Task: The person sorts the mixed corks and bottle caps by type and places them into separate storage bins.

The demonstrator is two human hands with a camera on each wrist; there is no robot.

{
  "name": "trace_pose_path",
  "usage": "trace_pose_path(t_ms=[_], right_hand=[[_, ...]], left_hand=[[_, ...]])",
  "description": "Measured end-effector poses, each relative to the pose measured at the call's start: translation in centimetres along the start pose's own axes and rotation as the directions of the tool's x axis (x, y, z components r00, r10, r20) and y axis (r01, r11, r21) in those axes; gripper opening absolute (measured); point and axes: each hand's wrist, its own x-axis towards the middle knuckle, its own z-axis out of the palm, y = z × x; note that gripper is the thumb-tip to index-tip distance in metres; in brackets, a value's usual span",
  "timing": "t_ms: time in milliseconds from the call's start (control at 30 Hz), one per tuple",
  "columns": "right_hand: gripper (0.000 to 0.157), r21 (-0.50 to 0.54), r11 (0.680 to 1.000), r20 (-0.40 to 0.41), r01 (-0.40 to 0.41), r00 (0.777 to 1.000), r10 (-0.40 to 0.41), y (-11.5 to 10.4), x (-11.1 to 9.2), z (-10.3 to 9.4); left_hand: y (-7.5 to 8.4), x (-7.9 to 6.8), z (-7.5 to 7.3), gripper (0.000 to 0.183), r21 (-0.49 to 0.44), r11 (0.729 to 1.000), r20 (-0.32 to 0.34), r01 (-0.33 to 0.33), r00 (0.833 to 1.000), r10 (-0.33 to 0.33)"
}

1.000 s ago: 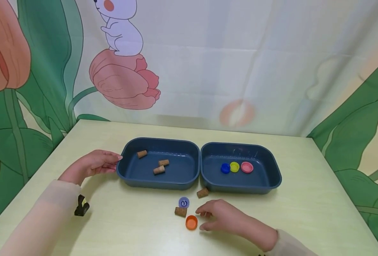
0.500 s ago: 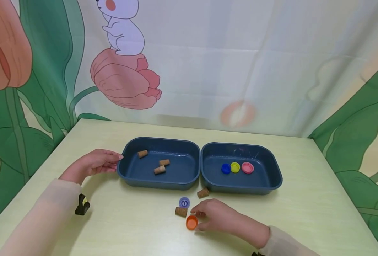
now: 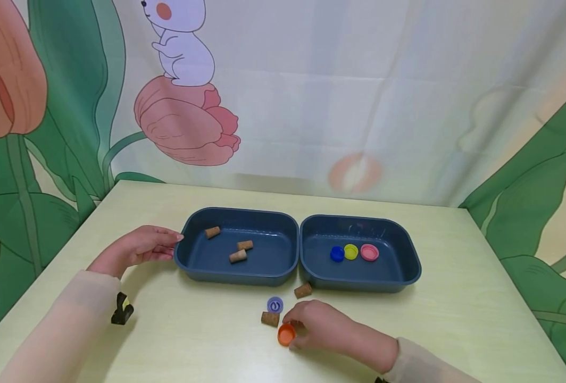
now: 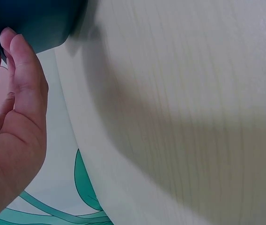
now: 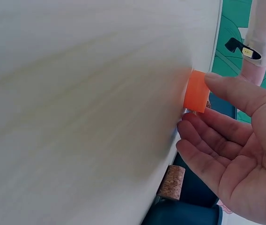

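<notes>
Head view: my right hand (image 3: 318, 327) pinches the orange cap (image 3: 286, 335) at the tabletop, thumb and a finger on opposite sides. Near cork (image 3: 270, 318) and purple cap (image 3: 275, 305) sit close by; a wide sweep could, I judge, knock either. Far cork (image 3: 303, 290) lies just before the right tray (image 3: 388, 282), whose wall bars a low path. My left hand (image 3: 144, 243) holds the rim of the left tray (image 3: 244, 279), three corks inside.

Left wrist view: thumb and fingers on the tray edge; a tug might drag it.

Right wrist view: only fingertips hold the cap; uneven pressure could spin it loose. Cannot tell whether it bears on the table (image 5: 77, 117).
</notes>
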Motion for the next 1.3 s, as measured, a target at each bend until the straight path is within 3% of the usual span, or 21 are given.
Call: trace_pose_path(t_ms=[533,833,1133,1300], right_hand=[[0.023,0.007,1.0,-0.033,0.018,0.999,-0.018,0.4,-0.4,-0.8],[0.022,0.052,0.998,-0.009,-0.023,1.0,0.023,0.8,-1.6,-2.4],[0.023,0.063,0.997,-0.034,-0.038,0.999,0.04,1.7,-3.1,-4.2],[0.026,0.117,0.989,-0.029,-0.088,0.995,0.092,1.9,-3.9,-5.7]], left_hand=[[0.0,0.2,0.1,0.046,0.005,1.0,0.002,-0.007,1.0,0.007],[-0.2,0.1,0.0,0.041,0.0,1.0,0.001,-0.006,1.0,0.006],[-0.2,0.1,0.0,0.043,-0.004,1.0,0.002,0.0,1.0,0.0],[-0.1,0.2,0.0,0.039,-0.006,1.0,0.005,0.0,1.0,0.0]])
